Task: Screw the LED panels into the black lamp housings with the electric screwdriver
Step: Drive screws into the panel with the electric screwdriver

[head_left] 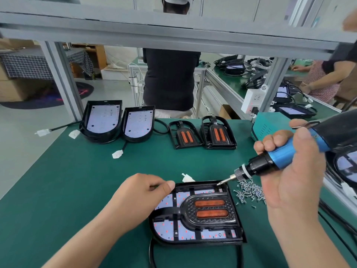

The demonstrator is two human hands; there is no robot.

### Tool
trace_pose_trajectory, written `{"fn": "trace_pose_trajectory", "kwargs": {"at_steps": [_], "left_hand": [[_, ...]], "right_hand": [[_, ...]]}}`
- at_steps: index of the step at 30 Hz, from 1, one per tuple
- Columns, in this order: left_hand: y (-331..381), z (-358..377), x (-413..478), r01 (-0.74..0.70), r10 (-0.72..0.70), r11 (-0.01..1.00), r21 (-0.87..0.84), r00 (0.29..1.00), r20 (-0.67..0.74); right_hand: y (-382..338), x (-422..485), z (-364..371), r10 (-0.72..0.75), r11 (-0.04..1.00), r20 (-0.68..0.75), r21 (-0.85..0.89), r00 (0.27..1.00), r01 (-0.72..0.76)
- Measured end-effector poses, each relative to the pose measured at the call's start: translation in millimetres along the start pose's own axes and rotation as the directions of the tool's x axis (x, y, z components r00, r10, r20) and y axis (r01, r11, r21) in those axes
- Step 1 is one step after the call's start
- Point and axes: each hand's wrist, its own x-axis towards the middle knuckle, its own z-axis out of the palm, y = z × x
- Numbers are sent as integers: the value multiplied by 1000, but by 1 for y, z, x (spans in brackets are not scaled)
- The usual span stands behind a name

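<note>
A black lamp housing (195, 238) lies flat near the table's front edge, its white LED panel (185, 235) showing under a black frame with two orange strips (210, 208). My left hand (143, 192) rests at the housing's far left corner, thumb and fingers pinched at its rim. My right hand (289, 171) grips the blue and black electric screwdriver (270, 163), whose bit tip sits at the housing's far right corner. A heap of small screws (249, 192) lies just right of that corner.
Two housings with bare LED panels (119, 122) stand at the back left, two black frames with orange strips (202, 134) at the back middle. White connectors (117, 153) lie on the green mat (77, 180). A teal box (270, 124) sits back right; people work beyond.
</note>
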Motion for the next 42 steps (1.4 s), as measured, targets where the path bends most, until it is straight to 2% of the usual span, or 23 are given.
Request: {"fn": "trace_pose_trajectory", "kwargs": {"at_steps": [1, 4, 17, 25, 35, 42], "left_hand": [[-1, 0, 1, 5, -5, 1000, -11, 1000, 9], [-2, 1, 1, 5, -2, 997, -83, 1000, 30], [-4, 8, 4, -11, 7, 997, -74, 998, -55], [-3, 11, 3, -37, 31, 997, -74, 997, -75], [-1, 14, 4, -111, 114, 993, 44, 989, -90], [0, 14, 6, -113, 117, 991, 75, 991, -60]], "right_hand": [[1, 2, -1, -82, 994, -39, -71, 996, 79], [-1, 6, 7, -77, 984, -62, -165, 995, 66], [-4, 1, 12, -58, 973, 41, -219, 997, 65], [-3, -2, 13, -43, 974, 42, -220, 998, 51], [0, -6, 20, 18, 958, 286, -278, 958, 65], [4, -2, 20, 79, 946, 209, -326, 975, -7]]}}
